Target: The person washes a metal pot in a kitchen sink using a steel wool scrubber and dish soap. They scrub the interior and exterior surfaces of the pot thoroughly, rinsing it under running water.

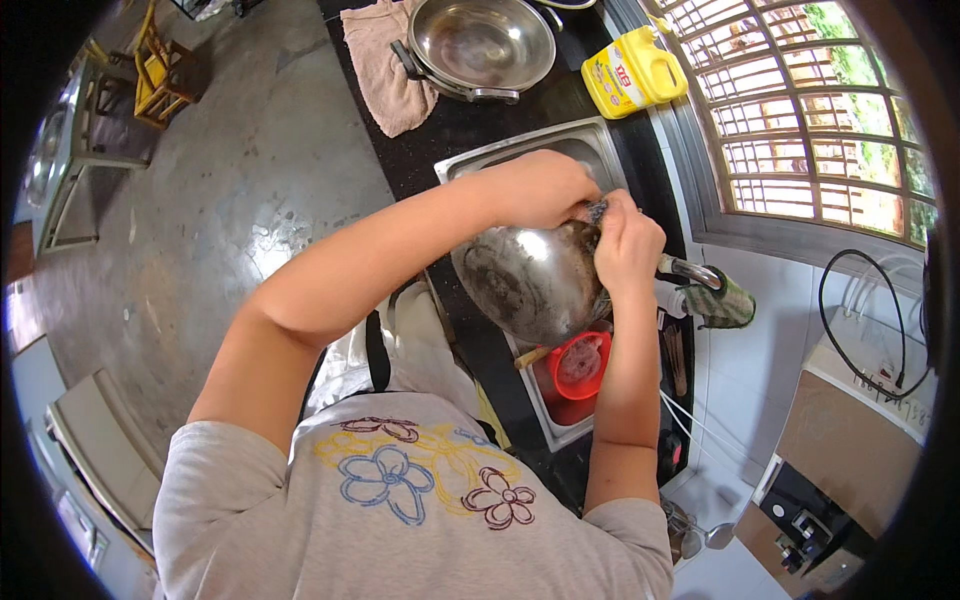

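Observation:
A metal wok (530, 280) with a shiny, soot-stained outside is tilted over the sink (460, 168). Both my hands meet at its far right edge. My left hand (550, 188) reaches across the top, its fingers closed by a small grey, speckled wad (597, 211) that looks like a scouring pad; its grip is partly hidden. My right hand (628, 245) is closed at the wok's right edge, thumb up beside the wad. Under the wok's near side, a red plastic basin (607, 352) with foamy water sits in the near sink bowl.
A steel pan (480, 45) and a pinkish towel (385, 60) lie on the black counter beyond. Close to the window stands a yellow jug (632, 75). A curved faucet (692, 270) juts in right of my right hand. A wooden handle (532, 357) rests by the basin.

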### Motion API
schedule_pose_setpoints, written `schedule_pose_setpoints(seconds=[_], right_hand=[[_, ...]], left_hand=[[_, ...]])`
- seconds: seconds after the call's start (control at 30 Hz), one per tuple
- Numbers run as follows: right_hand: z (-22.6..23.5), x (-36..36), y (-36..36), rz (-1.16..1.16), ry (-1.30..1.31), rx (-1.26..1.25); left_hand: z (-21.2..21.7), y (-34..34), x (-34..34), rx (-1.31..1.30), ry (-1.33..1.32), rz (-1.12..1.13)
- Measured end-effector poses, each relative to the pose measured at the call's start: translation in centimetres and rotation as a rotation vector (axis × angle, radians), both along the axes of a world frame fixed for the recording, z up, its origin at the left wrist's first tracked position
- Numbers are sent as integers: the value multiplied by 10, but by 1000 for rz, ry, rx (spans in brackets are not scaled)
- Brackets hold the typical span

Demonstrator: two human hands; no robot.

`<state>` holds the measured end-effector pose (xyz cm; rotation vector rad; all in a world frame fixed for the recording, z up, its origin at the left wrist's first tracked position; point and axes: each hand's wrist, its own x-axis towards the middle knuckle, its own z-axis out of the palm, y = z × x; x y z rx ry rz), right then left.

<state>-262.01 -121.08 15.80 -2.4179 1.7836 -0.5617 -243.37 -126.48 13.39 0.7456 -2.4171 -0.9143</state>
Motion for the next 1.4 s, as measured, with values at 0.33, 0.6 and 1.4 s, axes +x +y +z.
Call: schedule_pose_setpoints(seconds=[0.33, 0.6, 1.4], right_hand=[[9, -2, -1, -49, -162, 18], [14, -27, 11, -65, -415, -45], [32, -5, -13, 116, -189, -13]], left_hand=[[2, -14, 12, 97, -9, -19], [-35, -30, 61, 438, 255, 30], [25, -19, 22, 133, 26, -59]])
